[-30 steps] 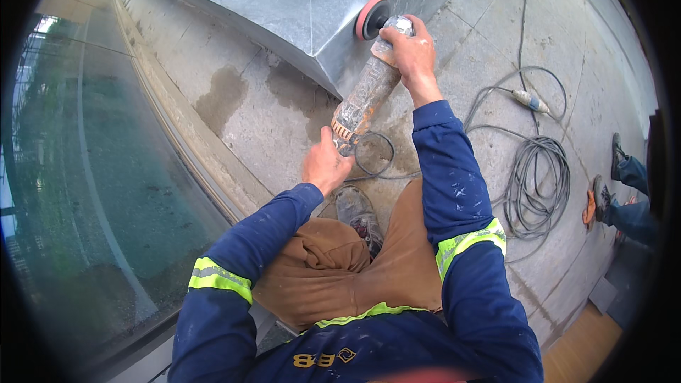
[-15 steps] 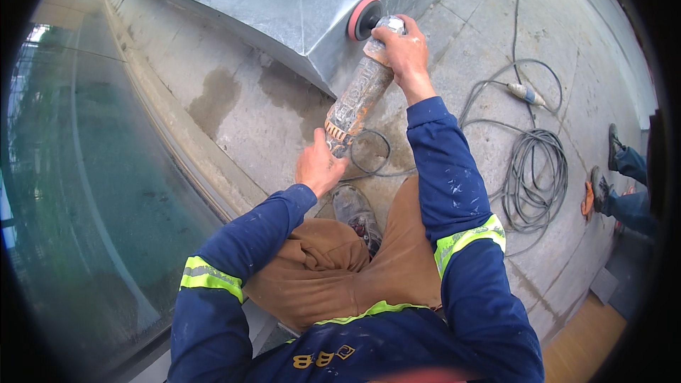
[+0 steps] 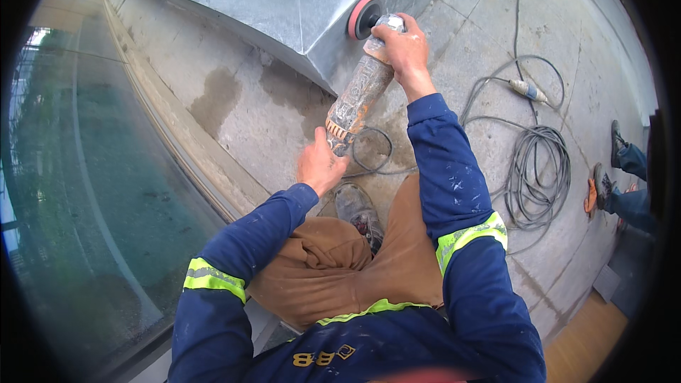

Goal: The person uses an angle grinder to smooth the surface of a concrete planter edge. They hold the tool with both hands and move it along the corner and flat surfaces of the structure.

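A worn grey and orange angle polisher is held between my two hands. My right hand wraps round its head end, just behind the round pad, which is black with a red-pink face. My left hand closes round the rear end, by the orange vents; some of its fingers are hidden under the tool. The pad's face rests against, or very close to, the side of a grey stone planter wall, right of its corner; exact contact cannot be made out.
A dark power cord lies coiled on the paved floor at the right, with a pale connector above the coil. A glass pane stands along the left. Another person's legs show at the right edge. My shoe is below the tool.
Almost nothing differs. Both hands keep their hold on the polisher, and the pad stays at the same spot on the wall; the view shifts very slightly.
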### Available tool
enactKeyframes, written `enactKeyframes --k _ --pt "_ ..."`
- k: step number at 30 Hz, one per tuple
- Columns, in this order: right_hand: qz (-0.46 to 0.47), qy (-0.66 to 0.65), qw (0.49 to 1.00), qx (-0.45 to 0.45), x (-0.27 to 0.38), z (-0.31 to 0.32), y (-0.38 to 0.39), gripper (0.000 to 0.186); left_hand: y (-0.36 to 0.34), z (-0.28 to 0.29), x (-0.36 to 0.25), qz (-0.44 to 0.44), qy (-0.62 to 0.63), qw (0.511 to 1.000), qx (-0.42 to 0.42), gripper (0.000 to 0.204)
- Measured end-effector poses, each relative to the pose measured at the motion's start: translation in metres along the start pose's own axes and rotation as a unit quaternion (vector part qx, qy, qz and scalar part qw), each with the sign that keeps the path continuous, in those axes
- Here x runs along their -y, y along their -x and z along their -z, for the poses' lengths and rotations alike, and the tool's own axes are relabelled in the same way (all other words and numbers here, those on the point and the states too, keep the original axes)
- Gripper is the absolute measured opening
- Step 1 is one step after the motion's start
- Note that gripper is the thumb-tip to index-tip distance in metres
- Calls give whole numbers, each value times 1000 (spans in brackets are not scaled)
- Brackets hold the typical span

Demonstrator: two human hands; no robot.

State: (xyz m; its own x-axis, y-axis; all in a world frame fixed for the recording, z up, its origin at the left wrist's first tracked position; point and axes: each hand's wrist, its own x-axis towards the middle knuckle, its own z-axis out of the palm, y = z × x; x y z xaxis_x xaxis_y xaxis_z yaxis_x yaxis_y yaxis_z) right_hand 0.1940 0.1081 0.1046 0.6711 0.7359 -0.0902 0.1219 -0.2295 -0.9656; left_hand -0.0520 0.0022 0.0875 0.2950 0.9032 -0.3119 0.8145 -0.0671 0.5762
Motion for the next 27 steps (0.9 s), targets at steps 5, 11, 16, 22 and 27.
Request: enactKeyframes --k 5,11,16,22,27 --pt "0 -14 1000 5 2 2 0 67 -2 1 -3 -16 -12 1000 -8 52" --pt "8 -18 1000 10 10 2 6 66 2 -6 5 -27 39 999 -28 51" --pt "-4 29 1000 5 5 3 9 67 4 -6 3 -17 -9 1000 -11 52" --pt "-2 9 1000 -2 6 2 5 67 3 -6 5 -24 -6 1000 -9 51" --pt "9 14 1000 3 13 1 12 67 4 -12 12 -14 12 1000 -14 52"
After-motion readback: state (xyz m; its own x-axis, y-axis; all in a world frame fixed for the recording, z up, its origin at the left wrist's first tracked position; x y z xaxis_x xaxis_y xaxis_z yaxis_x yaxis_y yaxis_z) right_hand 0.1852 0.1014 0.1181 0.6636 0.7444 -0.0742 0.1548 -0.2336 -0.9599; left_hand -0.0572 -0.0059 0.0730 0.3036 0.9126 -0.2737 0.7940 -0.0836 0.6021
